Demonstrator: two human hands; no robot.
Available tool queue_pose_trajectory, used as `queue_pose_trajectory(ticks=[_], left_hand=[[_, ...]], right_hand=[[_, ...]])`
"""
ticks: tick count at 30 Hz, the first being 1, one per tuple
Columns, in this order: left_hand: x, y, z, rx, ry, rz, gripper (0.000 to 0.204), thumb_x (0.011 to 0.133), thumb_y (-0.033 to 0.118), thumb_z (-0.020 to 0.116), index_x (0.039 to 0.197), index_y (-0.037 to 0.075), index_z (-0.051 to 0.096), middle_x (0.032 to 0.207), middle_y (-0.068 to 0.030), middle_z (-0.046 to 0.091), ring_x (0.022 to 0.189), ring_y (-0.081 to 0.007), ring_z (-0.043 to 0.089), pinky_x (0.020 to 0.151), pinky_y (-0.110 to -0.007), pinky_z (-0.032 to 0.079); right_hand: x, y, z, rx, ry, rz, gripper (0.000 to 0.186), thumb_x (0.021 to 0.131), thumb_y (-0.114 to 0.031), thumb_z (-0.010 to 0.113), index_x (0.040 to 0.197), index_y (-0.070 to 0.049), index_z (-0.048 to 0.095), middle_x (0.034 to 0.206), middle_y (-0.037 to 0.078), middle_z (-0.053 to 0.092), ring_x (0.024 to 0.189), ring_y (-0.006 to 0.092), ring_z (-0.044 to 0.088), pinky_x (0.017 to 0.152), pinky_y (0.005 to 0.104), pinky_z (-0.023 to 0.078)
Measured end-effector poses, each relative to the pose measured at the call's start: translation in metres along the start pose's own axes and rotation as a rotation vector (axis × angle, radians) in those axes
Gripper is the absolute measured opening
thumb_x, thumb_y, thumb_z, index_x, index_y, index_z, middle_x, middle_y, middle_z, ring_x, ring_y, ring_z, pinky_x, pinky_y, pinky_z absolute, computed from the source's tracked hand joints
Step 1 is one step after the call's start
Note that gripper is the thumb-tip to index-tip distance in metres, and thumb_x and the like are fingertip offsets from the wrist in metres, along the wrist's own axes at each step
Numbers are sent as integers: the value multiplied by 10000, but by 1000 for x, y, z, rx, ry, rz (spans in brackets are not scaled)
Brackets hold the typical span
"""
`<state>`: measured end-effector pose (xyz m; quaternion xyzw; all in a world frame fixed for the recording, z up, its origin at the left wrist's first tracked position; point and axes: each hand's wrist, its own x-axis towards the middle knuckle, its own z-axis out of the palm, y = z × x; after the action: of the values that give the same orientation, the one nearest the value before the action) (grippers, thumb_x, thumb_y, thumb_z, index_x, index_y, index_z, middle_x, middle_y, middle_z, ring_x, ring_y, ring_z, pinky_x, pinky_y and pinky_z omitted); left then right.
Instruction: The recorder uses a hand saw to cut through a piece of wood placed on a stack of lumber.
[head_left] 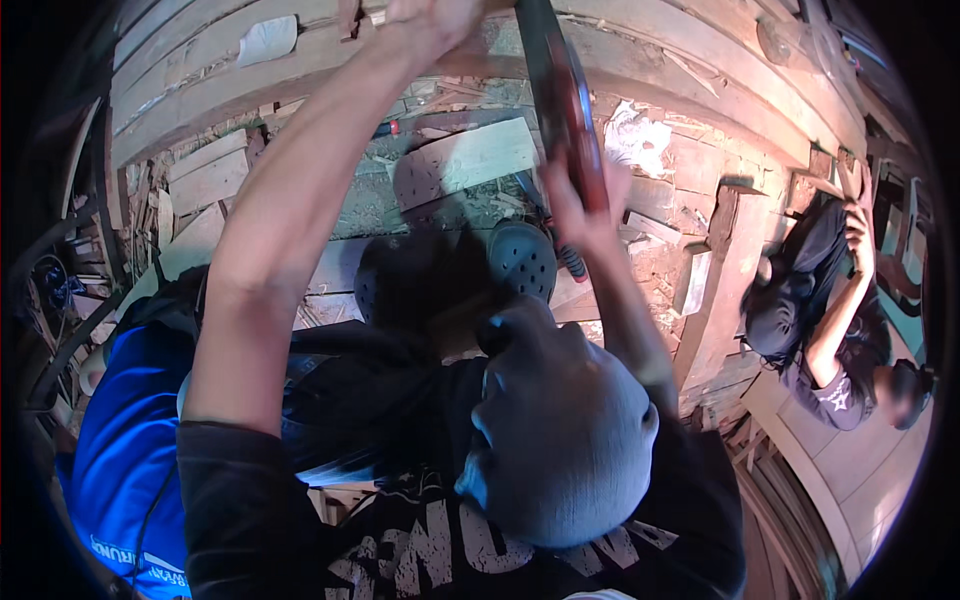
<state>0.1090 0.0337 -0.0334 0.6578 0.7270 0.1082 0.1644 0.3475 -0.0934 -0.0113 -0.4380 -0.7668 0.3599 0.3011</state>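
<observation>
My right hand (590, 205) is wrapped round the near end of a long tool with a dark body and a glossy red-brown part (582, 95). The tool slants up and away, and its far end runs out of the picture at the top. Motion blur leaves its exact kind unclear. My left hand (435, 22) is at the top edge, over the wooden beams and close to the tool's far end. Its fingers are blurred and partly cut off. Just below my right hand, a slim tool with a red and black grip (572, 262) slants downward.
Stacked wooden beams (670, 75) cross the far side. A pale board (470, 160), crumpled white paper (638, 138) and wood scraps lie below them. Grey clogs (522, 260) are on my feet. An upright timber (718, 270) stands right. Beyond it another person (835, 300) crouches. Blue cloth (130, 420) shows left.
</observation>
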Motion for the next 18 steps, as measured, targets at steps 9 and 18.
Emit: queue_pose_trajectory(ticks=[9, 18], left_hand=[[-2, -5, 3, 57, 40, 91, 224, 842, 195, 511, 868, 61, 690, 845, -230, 662, 800, -398, 654, 698, -498, 514], [1, -1, -5, 117, 100, 157, 189, 835, 176, 514, 831, 69, 670, 781, -223, 648, 782, -384, 654, 656, -504, 506]], right_hand=[[5, -3, 12, 230, 19, 181, 123, 800, -50, 580, 904, -15, 635, 641, 31, 549, 505, 71, 433, 477, 237, 365], [-4, -24, -6, 117, 30, 52, 478, 835, -145, 605, 1300, -51, 545, 787, 21, 605, 534, 138, 521, 508, 283, 442]])
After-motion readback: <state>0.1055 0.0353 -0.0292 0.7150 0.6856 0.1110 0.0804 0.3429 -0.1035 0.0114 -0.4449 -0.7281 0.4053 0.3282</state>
